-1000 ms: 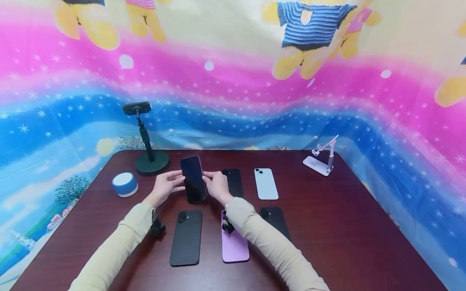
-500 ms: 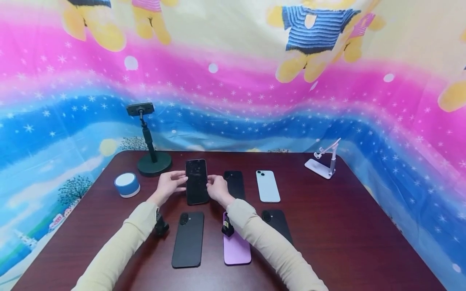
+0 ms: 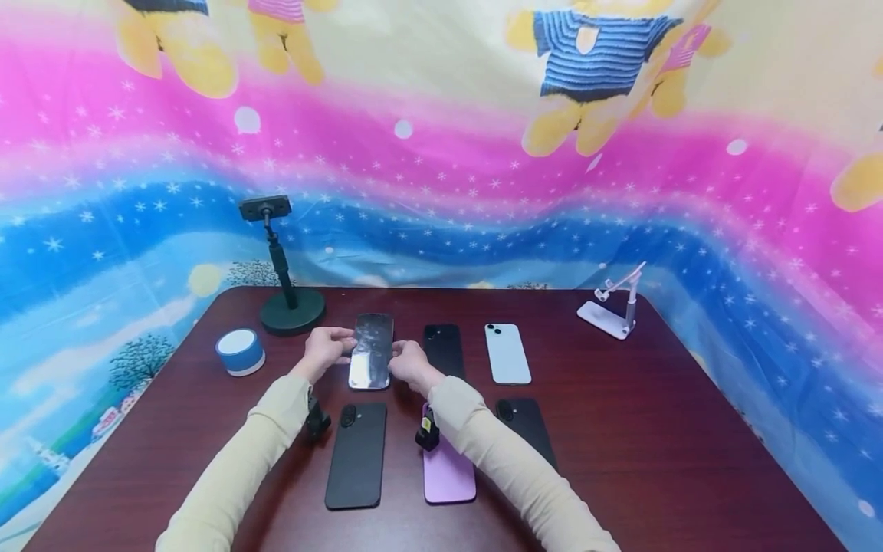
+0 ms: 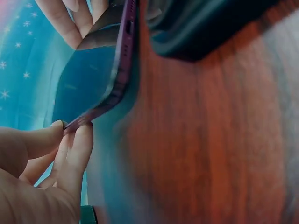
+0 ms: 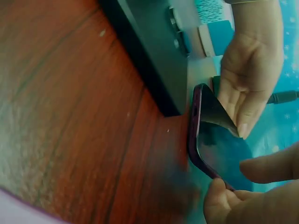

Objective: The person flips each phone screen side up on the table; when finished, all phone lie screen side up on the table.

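A smartphone with a purple frame is held screen up at the back of the table, its glossy dark face full of reflections. My left hand grips its left edge; in the left wrist view the thumb and fingers pinch the rim. On the opposite edge, my right hand holds the frame, with the thumb over the glass and a fingertip at the rim. The phone's lower edge hangs close over the wood. A dark grey phone lies face down in front of it.
Other phones lie face down: a purple one partly under the right sleeve, a black one, a white one, and another black one. A dark green stand, a blue-and-white round object and a white folding stand surround them.
The held phone has come down from a raised, tilted pose to lie flatter and lower, and its screen now catches bright reflections. Both hands have moved with it.
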Action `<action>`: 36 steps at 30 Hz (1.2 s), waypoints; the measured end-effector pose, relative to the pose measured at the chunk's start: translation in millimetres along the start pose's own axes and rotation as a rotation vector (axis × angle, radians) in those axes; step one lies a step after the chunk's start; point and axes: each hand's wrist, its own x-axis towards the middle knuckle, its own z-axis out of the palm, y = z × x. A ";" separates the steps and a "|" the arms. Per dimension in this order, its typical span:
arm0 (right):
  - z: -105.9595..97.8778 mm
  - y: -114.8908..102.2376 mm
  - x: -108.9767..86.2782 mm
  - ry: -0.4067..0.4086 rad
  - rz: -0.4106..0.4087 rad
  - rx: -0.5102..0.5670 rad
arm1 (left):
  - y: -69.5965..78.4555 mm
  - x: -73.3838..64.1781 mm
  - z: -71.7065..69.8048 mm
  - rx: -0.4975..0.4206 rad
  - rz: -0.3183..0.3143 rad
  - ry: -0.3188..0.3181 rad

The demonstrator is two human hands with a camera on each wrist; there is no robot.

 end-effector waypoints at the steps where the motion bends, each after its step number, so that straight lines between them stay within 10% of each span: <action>1: 5.7 13.9 13.6 -0.014 0.013 0.030 | -1.1 -0.6 0.2 0.008 0.003 -0.006; 9: 37.0 84.6 82.5 -0.007 0.068 0.085 | -5.1 -4.1 3.6 0.020 0.001 -0.029; 36: 30.2 77.7 82.8 -0.081 0.184 0.255 | -13.1 -0.2 2.8 0.008 0.021 -0.020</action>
